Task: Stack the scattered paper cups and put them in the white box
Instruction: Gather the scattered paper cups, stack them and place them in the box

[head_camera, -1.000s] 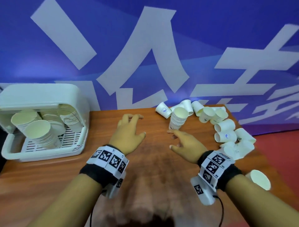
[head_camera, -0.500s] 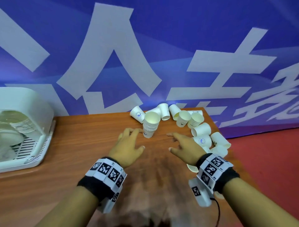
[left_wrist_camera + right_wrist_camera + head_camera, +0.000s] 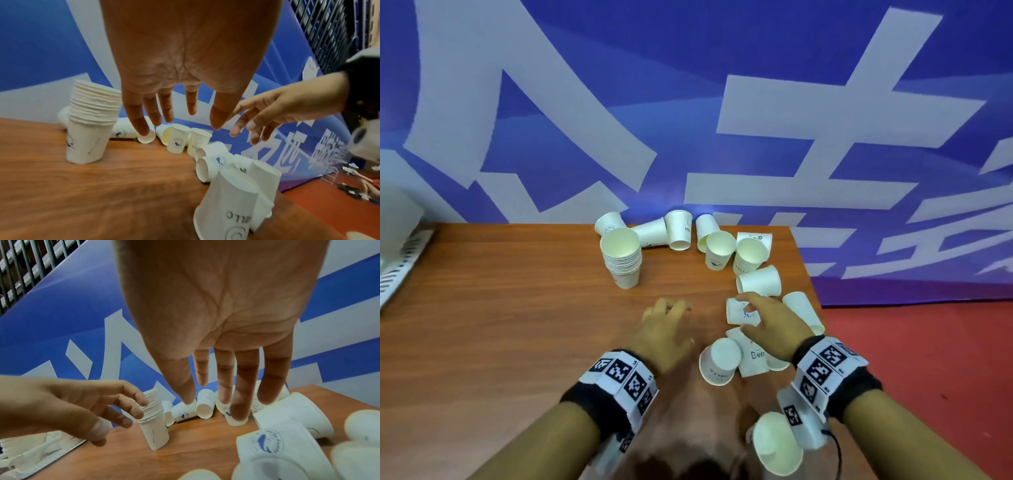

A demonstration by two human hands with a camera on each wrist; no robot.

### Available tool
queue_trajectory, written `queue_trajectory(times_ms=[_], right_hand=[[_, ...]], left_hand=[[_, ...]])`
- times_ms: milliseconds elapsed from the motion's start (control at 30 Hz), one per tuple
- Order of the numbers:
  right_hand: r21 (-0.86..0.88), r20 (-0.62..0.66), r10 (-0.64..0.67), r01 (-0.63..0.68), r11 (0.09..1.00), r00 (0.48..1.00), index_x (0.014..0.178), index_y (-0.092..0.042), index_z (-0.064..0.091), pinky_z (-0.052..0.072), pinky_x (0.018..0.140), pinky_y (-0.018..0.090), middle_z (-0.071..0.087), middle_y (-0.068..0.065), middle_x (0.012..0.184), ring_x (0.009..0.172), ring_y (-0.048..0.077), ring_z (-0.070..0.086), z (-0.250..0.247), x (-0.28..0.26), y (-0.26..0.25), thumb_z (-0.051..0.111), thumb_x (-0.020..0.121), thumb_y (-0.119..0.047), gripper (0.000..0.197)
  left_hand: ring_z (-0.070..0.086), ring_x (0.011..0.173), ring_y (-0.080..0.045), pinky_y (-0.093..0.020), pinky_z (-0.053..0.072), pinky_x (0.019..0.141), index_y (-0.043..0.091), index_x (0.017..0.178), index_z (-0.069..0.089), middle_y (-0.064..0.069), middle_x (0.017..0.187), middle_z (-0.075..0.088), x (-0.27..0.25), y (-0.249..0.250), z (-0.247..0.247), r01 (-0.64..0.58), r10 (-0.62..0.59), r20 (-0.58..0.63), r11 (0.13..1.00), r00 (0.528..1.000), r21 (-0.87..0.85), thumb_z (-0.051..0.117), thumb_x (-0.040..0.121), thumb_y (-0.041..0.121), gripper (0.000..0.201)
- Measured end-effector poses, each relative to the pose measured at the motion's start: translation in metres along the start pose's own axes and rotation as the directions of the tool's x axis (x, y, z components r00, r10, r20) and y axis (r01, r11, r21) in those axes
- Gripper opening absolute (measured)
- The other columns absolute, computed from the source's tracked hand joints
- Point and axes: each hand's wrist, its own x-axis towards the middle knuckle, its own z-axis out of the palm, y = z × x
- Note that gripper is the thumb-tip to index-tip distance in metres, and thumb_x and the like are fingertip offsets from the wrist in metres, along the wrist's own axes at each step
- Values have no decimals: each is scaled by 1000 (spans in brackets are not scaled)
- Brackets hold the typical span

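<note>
The right hand's fingers [image 3: 226, 386] hung straight and slightly apart, gripping nothing; the right hand [image 3: 770, 325] hovered just above a tipped paper cup with a blue emblem [image 3: 741, 311], and whether its fingertips touched that cup could not be told; the left hand's fingers [image 3: 152, 112] were likewise straight and spread, holding nothing, and the left hand [image 3: 662, 334] hung over bare wood at nine o'clock of the right one. At six o'clock of the right hand lay an upturned cup [image 3: 719, 363] against another cup on its side [image 3: 751, 354]. At eleven o'clock of the left hand stood the stack of nested cups [image 3: 621, 260], upright on the wooden surface [image 3: 517, 308]; from one to two o'clock of that stack, more scattered cups [image 3: 678, 229] lay and stood along the surface's far edge, below the blue banner [image 3: 585, 85]. The white box [image 3: 400, 250] showed only partly at the far nine o'clock edge, well apart from both hands.
</note>
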Motion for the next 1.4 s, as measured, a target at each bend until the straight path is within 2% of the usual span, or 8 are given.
queue_trajectory(times_ms=[233, 400, 633, 833, 1067, 1133, 1233, 1400], right_hand=[[-114, 123, -25, 39, 993, 992, 140, -28, 36, 42, 102, 35, 44, -2, 142, 124, 19, 48, 14, 18, 33, 55, 90, -19, 55], [-133, 175, -43, 67, 989, 984, 141, -29, 34, 44, 99, 35, 40, -3, 142, 123, 18, 48, 24, 26, 43, 52, 89, -14, 57], [-149, 174, -83, 109, 983, 981, 138, -28, 40, 41, 100, 30, 47, -2, 138, 124, 16, 46, 25, 35, 44, 48, 90, -10, 52], [-99, 140, -90, 105, 990, 986, 122, -27, 55, 47, 92, 32, 59, -1, 114, 104, 15, 55, 17, 35, 30, 54, 86, -10, 40], [-72, 113, -111, 120, 990, 987, 111, -23, 64, 45, 90, 25, 59, -1, 110, 102, 12, 55, 5, 27, 0, 54, 85, -7, 32], [-86, 107, -135, 144, 986, 985, 106, -20, 67, 44, 91, 25, 57, -2, 109, 106, 12, 54, 2, 25, -15, 53, 85, -8, 28], [-132, 62, -166, 173, 976, 984, 100, -14, 68, 42, 90, 25, 56, -1, 103, 97, 14, 52, 1, 21, -41, 54, 86, -8, 21], [-215, -11, -170, 164, 963, 985, 87, -23, 60, 31, 81, 22, 51, -3, 95, 88, 11, 45, 18, 11, -105, 59, 87, -24, 1]], left_hand=[[37, 121, -22, -37, 40, 97, 35, 132, 32, 5, 131, 36, 28, 30, 55, -20, -4, 188, 992, 982, 125, 66, 70, 53, 73], [37, 120, -23, -36, 40, 96, 30, 138, 28, 2, 134, 33, 38, 43, 76, -33, -28, 244, 969, 969, 246, 68, 72, 51, 80], [34, 124, -24, -36, 35, 101, 33, 137, 33, 4, 137, 38, 41, 35, 75, -18, -42, 237, 970, 971, 244, 60, 82, 43, 62], [39, 118, -24, -37, 39, 99, 28, 126, 41, 4, 125, 44, 35, 16, 43, 51, -72, 134, 986, 988, 159, 67, 74, 39, 59], [47, 86, -20, -31, 41, 68, 23, 95, 27, 4, 92, 41, 16, -18, -1, 127, -127, 6, 991, 992, -31, 75, 68, 35, 57], [50, 90, -21, -32, 44, 71, 25, 103, 27, 2, 98, 42, 8, -29, -14, 136, -137, 3, 988, 991, -77, 74, 67, 33, 60], [51, 100, -24, -36, 45, 91, 34, 142, 15, -1, 114, 34, -10, -46, -33, 123, -123, 6, 991, 992, -58, 72, 70, 30, 92], [49, 87, -23, -33, 46, 80, 30, 138, 20, 2, 109, 22, -43, -93, -77, 75, -75, -41, 997, 996, -4, 74, 68, 24, 89]])
